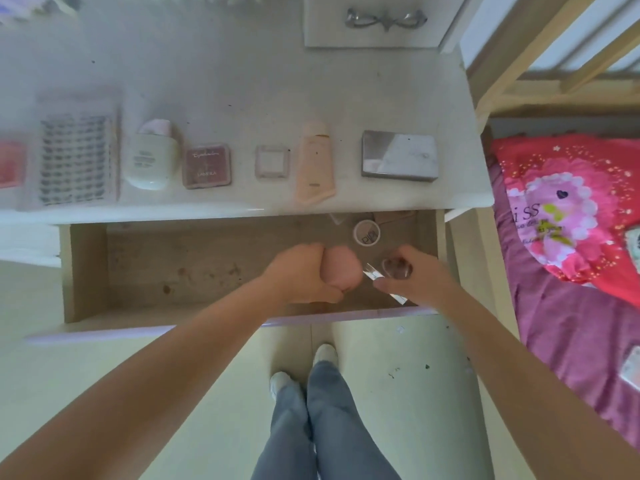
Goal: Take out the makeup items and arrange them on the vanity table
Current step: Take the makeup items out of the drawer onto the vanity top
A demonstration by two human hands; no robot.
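while l hand grips sponge over drawer, jar inside

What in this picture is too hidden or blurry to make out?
- Red item, head view: cut off by the left edge.
- Lash tray: motion blur hides its detail.
- Clear object in the right hand: fingers cover it, identity unclear.
- Drawer rear: hidden under the tabletop.
- Small jar: label too small.
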